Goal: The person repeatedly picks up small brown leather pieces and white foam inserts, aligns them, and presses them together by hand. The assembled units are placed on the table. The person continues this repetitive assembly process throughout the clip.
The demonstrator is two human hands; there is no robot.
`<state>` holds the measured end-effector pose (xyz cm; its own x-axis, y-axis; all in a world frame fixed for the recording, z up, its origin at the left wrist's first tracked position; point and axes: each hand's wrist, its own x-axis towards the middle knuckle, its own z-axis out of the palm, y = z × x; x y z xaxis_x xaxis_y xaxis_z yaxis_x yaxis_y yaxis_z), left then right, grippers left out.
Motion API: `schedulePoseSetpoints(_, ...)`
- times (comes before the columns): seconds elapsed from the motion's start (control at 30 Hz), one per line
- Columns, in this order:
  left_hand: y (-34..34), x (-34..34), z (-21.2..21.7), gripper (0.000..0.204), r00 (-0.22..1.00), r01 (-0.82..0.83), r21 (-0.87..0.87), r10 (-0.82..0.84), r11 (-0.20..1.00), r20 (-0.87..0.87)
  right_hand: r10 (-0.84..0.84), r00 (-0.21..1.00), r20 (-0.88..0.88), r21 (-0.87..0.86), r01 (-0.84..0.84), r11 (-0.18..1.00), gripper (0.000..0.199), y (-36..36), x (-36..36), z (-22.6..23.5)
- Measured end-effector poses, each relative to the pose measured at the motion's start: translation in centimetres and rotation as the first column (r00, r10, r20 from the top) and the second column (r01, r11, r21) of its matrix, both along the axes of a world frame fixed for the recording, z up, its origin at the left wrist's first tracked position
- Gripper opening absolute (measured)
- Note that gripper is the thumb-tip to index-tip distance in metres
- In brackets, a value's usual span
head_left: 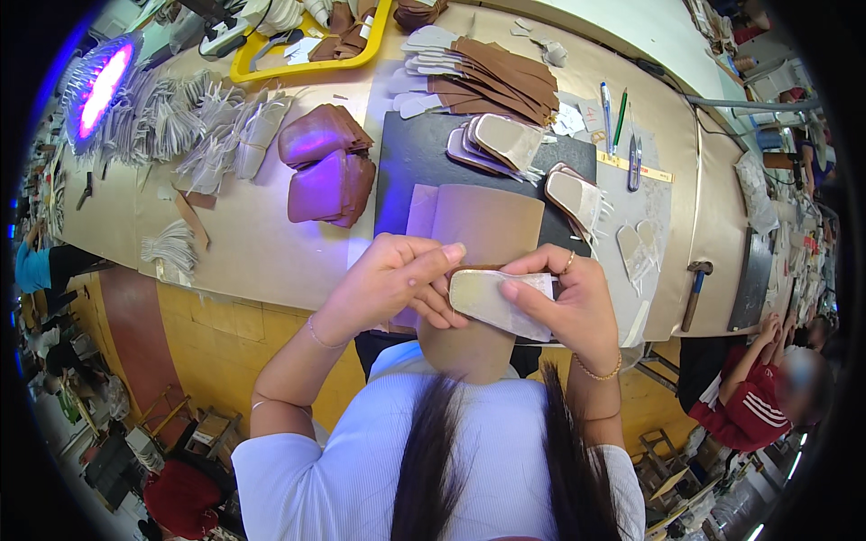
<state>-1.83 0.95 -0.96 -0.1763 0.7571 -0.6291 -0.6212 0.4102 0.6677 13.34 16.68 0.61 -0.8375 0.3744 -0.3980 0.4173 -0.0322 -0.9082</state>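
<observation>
One pale, round-ended piece (487, 298) is pinched between thumb and fingers of the right grip (577, 302), over a tan sheet (487, 225) at the near edge of the bench (244, 261); the left grip (397, 275) curls at the piece's rounded end, though we cannot tell whether it grasps it. Beyond the hands, we see a black board (406, 153) bearing stacked pale-topped pieces (510, 140). Farther off, a yellow tray (298, 70) holds brown scraps (347, 38) and white slips (302, 51). Around these, we find two brown piles (311, 191), pale bundles (167, 117) and a hammer (695, 298). Past the bench, we make out yellow floor (207, 338) and a person in dark red (740, 410).
</observation>
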Motion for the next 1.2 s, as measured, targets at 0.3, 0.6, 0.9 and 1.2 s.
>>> schedulePoseSetpoints(0.3, 0.1, -0.1, -0.3, 0.018, 0.997, 0.077, -0.011, -0.076, 0.997, 0.006, 0.064, 0.998, 0.025, 0.053, -0.065, 0.996, 0.019, 0.3, 0.3, -0.3)
schedulePoseSetpoints(0.6, 0.0, 0.1, -1.0, 0.014, 0.996, 0.081, -0.020, -0.082, 0.996, -0.026, -0.119, 0.990, -0.079, -0.288, 0.092, 0.953, 0.041, 0.9, 2.4, -1.9)
schedulePoseSetpoints(0.9, -0.1, -0.4, -0.7, 0.018, 0.985, 0.143, -0.006, -0.143, 0.990, -0.097, -0.120, 0.984, -0.134, -0.127, 0.103, 0.987, 0.044, 0.3, 2.2, -3.2)
schedulePoseSetpoints(1.2, 0.1, 0.0, -0.5, 0.014, 0.989, 0.106, -0.027, -0.108, 0.994, -0.100, 0.394, 0.874, -0.286, 0.840, 0.031, 0.542, 0.062, -1.9, 1.8, 0.9)
